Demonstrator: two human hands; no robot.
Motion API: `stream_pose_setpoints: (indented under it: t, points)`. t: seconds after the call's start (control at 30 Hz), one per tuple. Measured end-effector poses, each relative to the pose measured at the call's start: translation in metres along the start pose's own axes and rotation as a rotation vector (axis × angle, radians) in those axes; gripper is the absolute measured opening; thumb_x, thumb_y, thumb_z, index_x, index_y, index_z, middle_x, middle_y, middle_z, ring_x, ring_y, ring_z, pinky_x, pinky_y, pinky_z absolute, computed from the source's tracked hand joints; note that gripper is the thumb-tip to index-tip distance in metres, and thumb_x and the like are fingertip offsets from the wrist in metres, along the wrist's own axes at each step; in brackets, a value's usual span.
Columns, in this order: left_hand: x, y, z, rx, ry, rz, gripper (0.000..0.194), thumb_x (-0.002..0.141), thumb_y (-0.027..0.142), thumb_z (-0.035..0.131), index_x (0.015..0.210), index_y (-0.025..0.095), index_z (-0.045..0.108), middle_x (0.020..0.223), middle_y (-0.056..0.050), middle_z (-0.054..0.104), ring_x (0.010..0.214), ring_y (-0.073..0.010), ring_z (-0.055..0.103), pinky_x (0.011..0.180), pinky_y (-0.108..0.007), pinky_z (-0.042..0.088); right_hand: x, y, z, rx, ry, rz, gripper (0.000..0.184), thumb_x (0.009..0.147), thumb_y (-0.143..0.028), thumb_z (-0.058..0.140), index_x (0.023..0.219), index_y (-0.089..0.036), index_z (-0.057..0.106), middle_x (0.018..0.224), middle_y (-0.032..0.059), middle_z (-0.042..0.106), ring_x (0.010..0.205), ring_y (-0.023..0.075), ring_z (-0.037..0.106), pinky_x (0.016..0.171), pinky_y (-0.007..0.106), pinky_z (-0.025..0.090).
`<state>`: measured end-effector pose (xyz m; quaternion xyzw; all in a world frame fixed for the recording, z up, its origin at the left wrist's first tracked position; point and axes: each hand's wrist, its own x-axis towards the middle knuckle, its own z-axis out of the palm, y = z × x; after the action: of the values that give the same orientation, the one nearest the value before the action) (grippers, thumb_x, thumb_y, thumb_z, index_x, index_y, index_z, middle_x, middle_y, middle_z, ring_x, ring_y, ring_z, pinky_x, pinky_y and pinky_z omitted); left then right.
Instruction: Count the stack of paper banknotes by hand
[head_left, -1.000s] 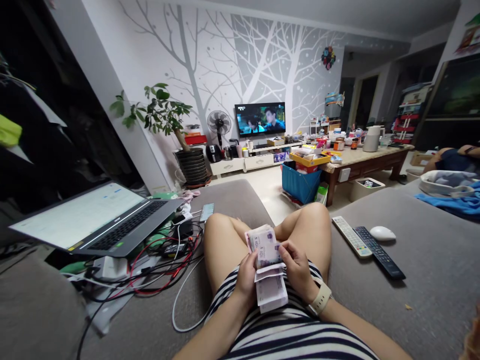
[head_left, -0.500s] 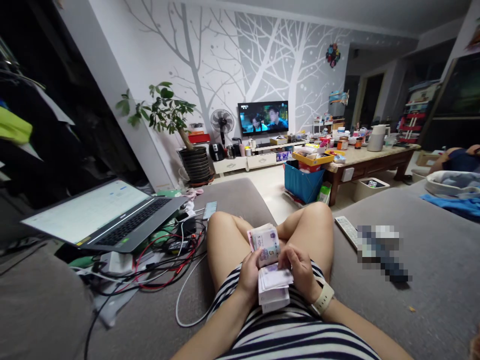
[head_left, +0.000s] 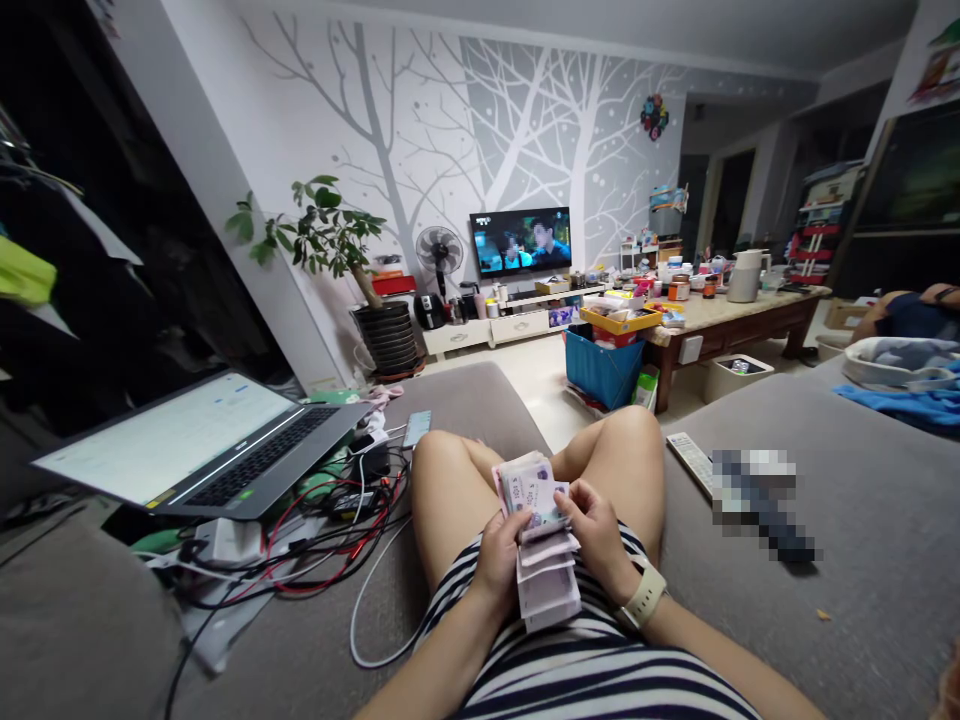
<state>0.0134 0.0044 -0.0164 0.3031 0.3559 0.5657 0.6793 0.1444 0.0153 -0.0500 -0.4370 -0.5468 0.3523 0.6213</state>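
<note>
L hand (head_left: 498,552) pinches the left side of a pile of flat, pale purple paper notes (head_left: 528,482); R hand (head_left: 602,535) nips the right edge. Pile sticks out fwd of both, long side prob. that way, w/ loose pale notes (head_left: 550,597) just below.

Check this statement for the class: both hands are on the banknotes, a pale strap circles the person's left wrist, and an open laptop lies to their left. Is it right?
Not quite: the head view shows the pale strap on the right wrist. The rest stands: left hand and right hand are on the banknotes, and the open laptop lies to their left.
</note>
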Motion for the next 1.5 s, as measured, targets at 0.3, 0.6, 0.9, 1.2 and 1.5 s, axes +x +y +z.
stream_pose_setpoints:
  t: [0.3,0.6,0.9,1.2,1.5]
  points:
    - [0.004,0.001,0.000,0.032,0.095,0.085,0.026,0.061,0.031,0.074,0.077,0.010,0.071,0.075,-0.010,0.076,0.076,-0.0275,0.072,0.073,-0.036,0.055,-0.004,-0.011,0.000,0.060,-0.041,-0.053,0.036,0.090,-0.048,0.053,0.069,-0.019,0.050,0.063,-0.0030,0.046,0.062,0.0134,0.041,0.057,0.024,0.035]
    - [0.003,0.004,0.002,0.054,0.101,0.084,0.029,0.059,0.034,0.074,0.075,0.010,0.072,0.077,-0.011,0.076,0.075,-0.0257,0.071,0.074,-0.035,0.054,-0.007,-0.015,-0.001,0.060,-0.071,-0.080,0.035,0.092,-0.047,0.052,0.071,-0.019,0.052,0.065,-0.0028,0.048,0.062,0.0129,0.043,0.057,0.024,0.035]
    - [-0.004,0.011,0.007,0.089,0.092,0.108,0.026,0.059,0.034,0.075,0.072,0.012,0.072,0.073,-0.008,0.075,0.073,-0.0255,0.069,0.067,-0.032,0.051,-0.006,-0.016,0.000,0.044,-0.090,-0.087,0.036,0.092,-0.047,0.052,0.070,-0.019,0.051,0.065,-0.0026,0.048,0.062,0.0129,0.043,0.057,0.024,0.034]
    - [-0.005,0.015,0.011,0.078,0.087,0.090,0.022,0.059,0.030,0.073,0.072,0.012,0.072,0.065,-0.007,0.073,0.068,-0.0244,0.068,0.062,-0.030,0.048,-0.006,-0.016,0.000,0.062,-0.111,-0.095,0.036,0.092,-0.047,0.054,0.069,-0.019,0.051,0.063,-0.0034,0.046,0.060,0.0124,0.040,0.055,0.024,0.033]
    - [-0.002,0.009,0.006,0.107,0.082,0.116,0.022,0.058,0.033,0.072,0.066,0.013,0.070,0.068,-0.006,0.073,0.060,-0.0186,0.063,0.060,-0.028,0.047,-0.008,-0.018,0.000,0.069,-0.096,-0.094,0.038,0.092,-0.048,0.053,0.068,-0.018,0.053,0.064,-0.0026,0.048,0.061,0.0126,0.042,0.057,0.024,0.035]
